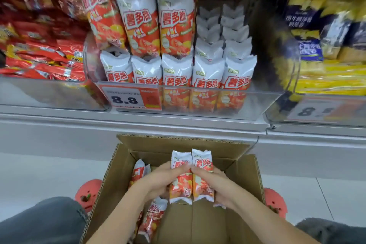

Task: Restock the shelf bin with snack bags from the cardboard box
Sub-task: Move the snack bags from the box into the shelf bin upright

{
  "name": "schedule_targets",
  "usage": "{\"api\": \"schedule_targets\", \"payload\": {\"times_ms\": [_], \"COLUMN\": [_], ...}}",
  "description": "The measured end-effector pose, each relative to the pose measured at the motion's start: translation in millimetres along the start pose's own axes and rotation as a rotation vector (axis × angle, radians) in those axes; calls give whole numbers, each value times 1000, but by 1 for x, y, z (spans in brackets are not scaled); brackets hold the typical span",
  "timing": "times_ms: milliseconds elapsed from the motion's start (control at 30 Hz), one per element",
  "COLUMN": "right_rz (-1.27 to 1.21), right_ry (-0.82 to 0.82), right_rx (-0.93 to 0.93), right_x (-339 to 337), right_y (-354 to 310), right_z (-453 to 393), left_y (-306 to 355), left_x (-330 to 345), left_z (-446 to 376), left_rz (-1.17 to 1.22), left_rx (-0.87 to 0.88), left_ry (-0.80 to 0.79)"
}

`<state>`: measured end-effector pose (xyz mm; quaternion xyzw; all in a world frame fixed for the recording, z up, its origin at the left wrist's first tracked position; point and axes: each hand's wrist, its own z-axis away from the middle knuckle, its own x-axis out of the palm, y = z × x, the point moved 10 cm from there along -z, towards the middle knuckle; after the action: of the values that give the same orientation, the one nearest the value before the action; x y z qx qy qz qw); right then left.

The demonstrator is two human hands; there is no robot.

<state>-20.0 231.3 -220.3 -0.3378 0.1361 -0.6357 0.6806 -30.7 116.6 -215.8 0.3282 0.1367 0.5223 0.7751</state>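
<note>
A: The fingers (183,167) of the left hand (158,179) are wrapped round a snack bag; its neighbour, the right hand (214,184), grips a second one the same way.

B: How are the two bags held?

A: Upright and side by side, touching along their edges. The left-hand bag (181,177) and the right-hand bag (203,176) sit just above the open cardboard box (250,172), white tops up, orange halves down. Both forearms reach in from the bottom of the frame, and the hands meet over the middle of the box.

B: Anything left in the box?

A: A few more bags (151,219) lie along its left side; the right part of its floor shows bare cardboard.

B: And the shelf?

A: Straight ahead, the clear shelf bin (263,101) holds rows of the same bags (207,73) standing upright, with three larger ones (138,18) stacked behind on the left. An orange price tag (131,98) reading 8.8 is on its front. Red packets (43,53) fill the bin to the left, yellow and dark blue packs (320,45) the one to the right.

B: The floor?

A: Pale tiles. The box rests on it between two pink shoes (88,192), just below the grey shelf base.
</note>
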Motion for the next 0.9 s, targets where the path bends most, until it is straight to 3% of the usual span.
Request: {"api": "schedule_targets", "payload": {"times_ms": [133, 233, 433, 733, 900], "right_rz": [56, 69, 81, 55, 146], "right_ry": [-59, -71, -101, 79, 247], "right_rx": [-163, -252, -418, -694, -724], "right_x": [18, 26, 30, -1, -19], "right_y": [-67, -108, -169, -280, -326], "right_z": [69, 119, 189, 216, 201], "left_y": [78, 128, 194, 285, 323], "left_x": [22, 29, 57, 76, 58], "left_z": [61, 111, 190, 198, 172], "left_rz": [-137, -194, -269, -167, -151], "left_rx": [203, 351, 569, 609, 598], "left_ry": [25, 139, 197, 239, 385]}}
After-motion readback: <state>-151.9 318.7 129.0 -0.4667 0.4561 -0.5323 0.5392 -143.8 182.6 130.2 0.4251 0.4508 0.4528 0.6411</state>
